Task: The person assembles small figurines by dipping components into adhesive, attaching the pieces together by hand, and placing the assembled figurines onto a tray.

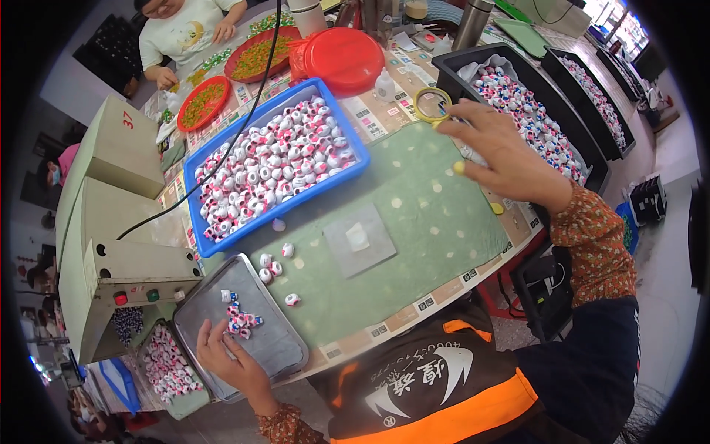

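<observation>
My left hand [233, 364] is over the near-left edge of a grey metal tray [277, 351], fingers apart and nothing visible in them. Just beyond its fingertips, several small white, pink and blue pieces [242, 320] lie on the tray. My right hand [510, 152] is stretched over the far right of the green dotted cloth [429, 214], thumb and fingers apart. Its fingertips reach the edge of a yellow ring-shaped roll [423, 115]; whether they touch it cannot be told. The thumb tip has a yellow covering. Something whitish is partly hidden beneath this hand.
A blue tub [277, 203] of white and pink pieces stands at centre-left, loose ones [293, 300] near it. A grey square plate [370, 255] lies mid-cloth. Black crates [597, 174] stand right, a pale green machine [111, 222] left. A black cable [248, 122] crosses overhead. Another person [181, 37] sits opposite.
</observation>
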{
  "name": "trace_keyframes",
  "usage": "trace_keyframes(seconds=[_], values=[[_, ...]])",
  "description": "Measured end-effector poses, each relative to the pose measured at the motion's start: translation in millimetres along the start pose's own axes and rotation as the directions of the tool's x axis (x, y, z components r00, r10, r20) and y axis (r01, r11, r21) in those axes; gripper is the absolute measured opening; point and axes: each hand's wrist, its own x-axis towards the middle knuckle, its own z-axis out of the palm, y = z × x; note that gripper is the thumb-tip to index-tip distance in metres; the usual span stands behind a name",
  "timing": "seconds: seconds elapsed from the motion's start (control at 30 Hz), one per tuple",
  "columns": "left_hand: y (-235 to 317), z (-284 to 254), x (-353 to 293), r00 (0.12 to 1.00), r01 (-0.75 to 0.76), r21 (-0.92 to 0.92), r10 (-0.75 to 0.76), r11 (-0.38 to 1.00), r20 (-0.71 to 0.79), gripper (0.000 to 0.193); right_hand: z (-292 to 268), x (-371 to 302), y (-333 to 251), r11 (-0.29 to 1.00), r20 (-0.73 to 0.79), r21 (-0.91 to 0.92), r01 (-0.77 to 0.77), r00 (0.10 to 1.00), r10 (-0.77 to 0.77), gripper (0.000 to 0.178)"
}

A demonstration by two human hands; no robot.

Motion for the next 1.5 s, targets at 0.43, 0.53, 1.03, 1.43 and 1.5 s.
trace_keyframes(seconds=[0.43, 0.53, 1.03, 1.43, 1.5], values=[[-11.4, -2.9, -17.2, 0.999, 0.025, -0.011, -0.025, 1.000, -0.026, 0.020, 46.2, 85.0, -29.4, 0.958, -0.173, 0.266, 0.110, 0.983, -0.065, 0.042], [-11.0, 9.9, -20.9, 1.000, 0.016, -0.067, -0.018, 0.998, -0.021, 0.021, 46.9, 103.6, -71.3, 0.914, -0.202, 0.337, 0.226, 0.965, -0.165, 0.041], [-150.1, -22.6, 16.4, 0.951, 0.156, -0.041, -0.161, 0.987, -0.263, 0.027, 65.8, 150.1, -305.0, 0.552, -0.001, 0.607, 0.572, 0.695, -0.719, 0.049], [-307.1, 115.0, 203.2, 0.956, 0.214, 0.270, -0.145, 0.939, -0.256, 0.058, 77.5, 130.2, -342.7, 0.479, 0.218, 0.668, 0.570, 0.465, -0.858, 0.049], [-324.0, 137.6, 221.5, 0.967, 0.202, 0.313, -0.137, 0.928, -0.216, 0.058, 74.0, 130.9, -344.1, 0.454, 0.215, 0.673, 0.584, 0.433, -0.875, 0.048]])
